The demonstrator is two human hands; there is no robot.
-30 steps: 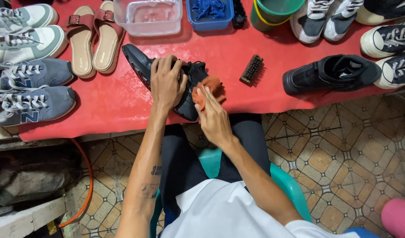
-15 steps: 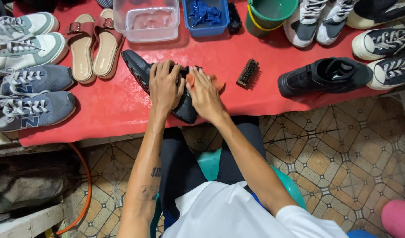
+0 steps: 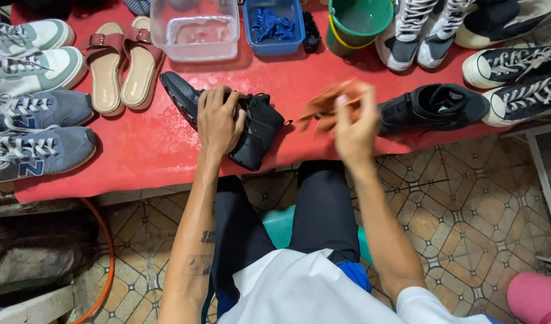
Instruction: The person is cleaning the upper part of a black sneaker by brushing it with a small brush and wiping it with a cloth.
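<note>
1. On the red table (image 3: 143, 150), near its front edge, we see the black shoe (image 3: 251, 123) lying across, toe to the left and heel toward us.
2. We judge this shoe light and soft in the upper part, with a stiffer sole; the fabric collar probably gives under the fingers, so it is better to hold it over the middle, where the sole supports it.
3. Our left hand (image 3: 218, 120) is there already, palm down, fingers curled over the top of the shoe and pressing it to the table.
4. Our right hand (image 3: 353, 129) is raised just beside the shoe, not touching it, and is blurred; the fingers are closed on an orange cloth (image 3: 326, 105), which looks limp and easy to crumple.
5. Both forearms reach forward from the lap, the left one almost straight, the right one bent outward.
6. Behind stand a clear box (image 3: 194, 30), a blue tray (image 3: 274, 27) and a green bucket (image 3: 359, 21).
</note>
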